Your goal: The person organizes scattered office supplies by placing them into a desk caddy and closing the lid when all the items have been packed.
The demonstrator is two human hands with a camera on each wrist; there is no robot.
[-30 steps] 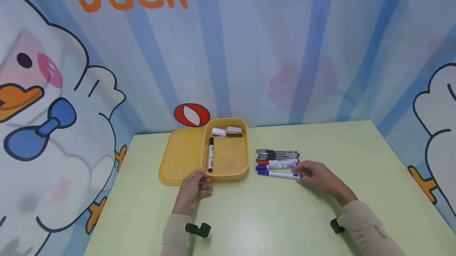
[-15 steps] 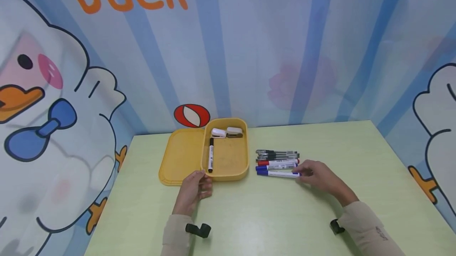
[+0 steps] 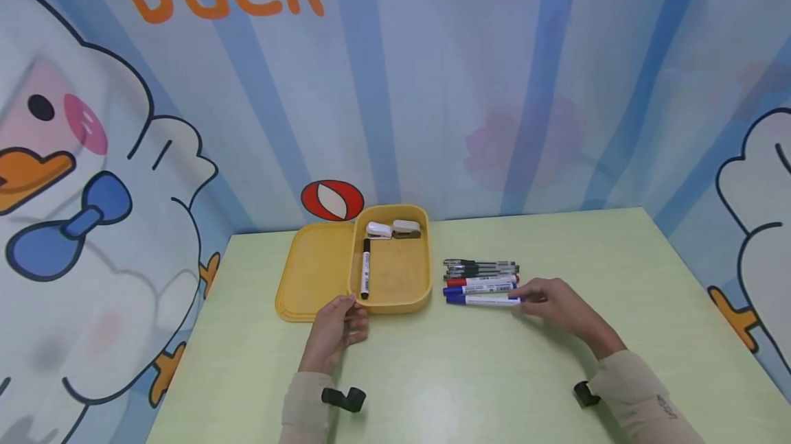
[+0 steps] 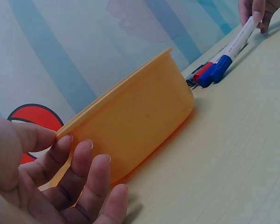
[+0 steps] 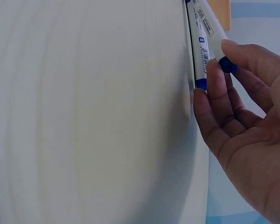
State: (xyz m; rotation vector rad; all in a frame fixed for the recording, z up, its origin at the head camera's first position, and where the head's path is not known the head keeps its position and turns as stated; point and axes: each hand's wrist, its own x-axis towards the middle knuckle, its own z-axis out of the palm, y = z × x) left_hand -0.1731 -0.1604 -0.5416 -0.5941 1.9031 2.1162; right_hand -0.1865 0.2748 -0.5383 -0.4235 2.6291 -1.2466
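My left hand [image 3: 334, 334] pinches the near-left corner of the yellow box [image 3: 395, 308] between thumb and index finger; the other fingers curve loosely beside its wall in the left wrist view. At the right, my right hand [image 3: 559, 307] holds the rear end of a white marker with a blue cap [image 3: 482, 300], thumb on one side and fingertips on the other. In the right wrist view this marker [image 5: 214, 35] is tilted over a second blue marker [image 5: 198, 51]. Inside the box lie a black marker [image 3: 366, 269] and two white-topped, stapler-like items [image 3: 380, 230].
Behind the held marker lie a red marker [image 3: 482, 281] and several black pens [image 3: 480, 265] in a row. The yellow lid [image 3: 315, 272] lies flat left of the box. A printed curtain [image 3: 432, 87] stands at the back of the table [image 3: 432, 389].
The blue-capped marker's rear end has shifted slightly upward in the head view as my right hand takes firmer hold of it. My left hand and the box have stayed put.
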